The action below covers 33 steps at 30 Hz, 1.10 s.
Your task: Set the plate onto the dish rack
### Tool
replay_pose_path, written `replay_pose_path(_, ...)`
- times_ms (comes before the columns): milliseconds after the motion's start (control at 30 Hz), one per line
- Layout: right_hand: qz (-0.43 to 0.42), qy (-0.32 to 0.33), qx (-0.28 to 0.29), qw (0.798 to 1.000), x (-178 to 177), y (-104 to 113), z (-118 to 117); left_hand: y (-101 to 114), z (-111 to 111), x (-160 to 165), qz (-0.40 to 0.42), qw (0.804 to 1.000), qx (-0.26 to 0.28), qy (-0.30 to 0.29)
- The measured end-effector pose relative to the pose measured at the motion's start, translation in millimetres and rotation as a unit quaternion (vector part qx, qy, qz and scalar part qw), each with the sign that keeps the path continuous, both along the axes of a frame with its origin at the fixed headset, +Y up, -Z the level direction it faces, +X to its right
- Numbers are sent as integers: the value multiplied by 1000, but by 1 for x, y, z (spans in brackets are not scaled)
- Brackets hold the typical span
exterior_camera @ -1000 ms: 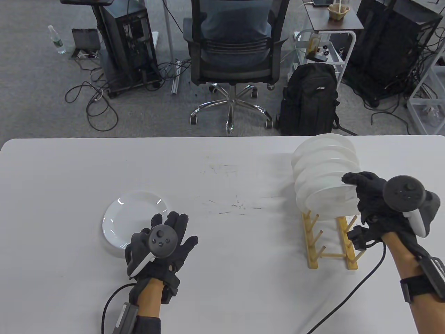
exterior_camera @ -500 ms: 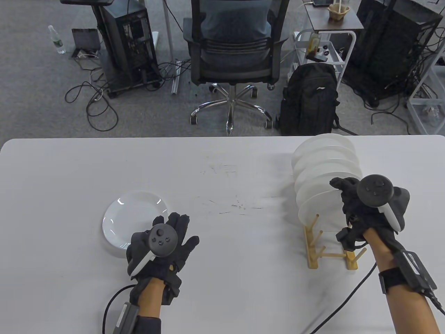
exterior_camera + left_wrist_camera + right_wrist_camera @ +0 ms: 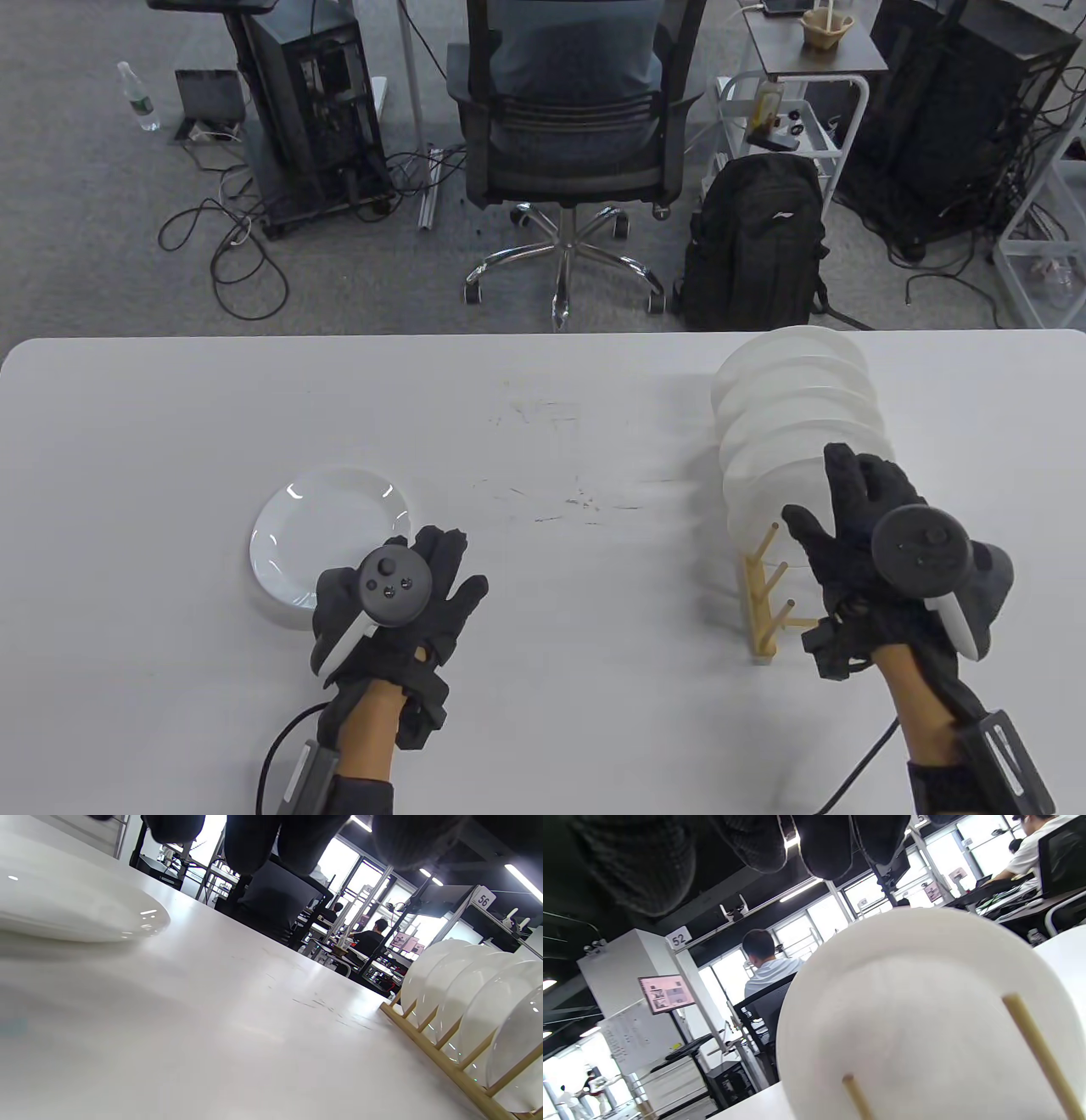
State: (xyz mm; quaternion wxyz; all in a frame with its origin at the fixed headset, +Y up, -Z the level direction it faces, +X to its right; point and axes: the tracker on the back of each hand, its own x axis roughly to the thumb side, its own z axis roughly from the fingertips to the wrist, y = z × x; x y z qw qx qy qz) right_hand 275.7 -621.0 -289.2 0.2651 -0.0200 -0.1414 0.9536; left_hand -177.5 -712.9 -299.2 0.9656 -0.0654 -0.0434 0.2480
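Plate (image 3: 327, 531) near desk (image 3: 543, 407) front-left edge — stiff, slick, breakable, take by rim w/ both hands (image 3: 399, 598) (image 3: 865, 543) — now spread, empty.

White sign (image 3: 483, 898) reads "56"; another sign (image 3: 678, 938) reads "52"

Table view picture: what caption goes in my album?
Right hand open by racked plates; left hand beside flat plate.
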Motion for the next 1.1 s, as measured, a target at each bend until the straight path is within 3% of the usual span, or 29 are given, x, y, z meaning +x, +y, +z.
replay_pose_path(133, 38, 22, 18, 999, -4, -22, 8, 4, 3, -13, -1, 998, 4, 55)
replay_pose_path(267, 39, 28, -2, 999, -2, -40, 9, 16, -6, -62, -12, 978, 25, 205)
replay_pose_path(367, 42, 31, -12, 999, -2, -45, 8, 13, -16, -100, -43, 957, 6, 287)
replay_pose_path(433, 42, 33, -19, 998, -2, -46, 7, 3, -23, -128, -94, 935, -46, 338)
replay_pose_path(533, 41, 38, -21, 998, -3, -46, 6, -20, -26, -151, -116, 911, -142, 369)
replay_pose_path(633, 40, 42, -25, 998, -3, -47, 6, -45, -25, -159, -77, 897, -190, 392)
replay_pose_path(733, 38, 44, -28, 998, -3, -48, 5, -73, -24, -160, 27, 876, -266, 402)
replay_pose_path(767, 35, 45, -27, 998, -2, -48, 6, -75, -23, -161, 48, 877, -220, 424)
replay_pose_path(900, 28, 49, -33, 998, -3, -47, 7, -76, -12, -172, 144, 853, -198, 460)
replay_pose_path(1067, 30, 55, -41, 997, -5, -49, 6, -41, -5, -175, 57, 878, -126, 458)
replay_pose_path(1100, 30, 57, -42, 997, -5, -49, 6, -33, -2, -174, 71, 881, -102, 457)
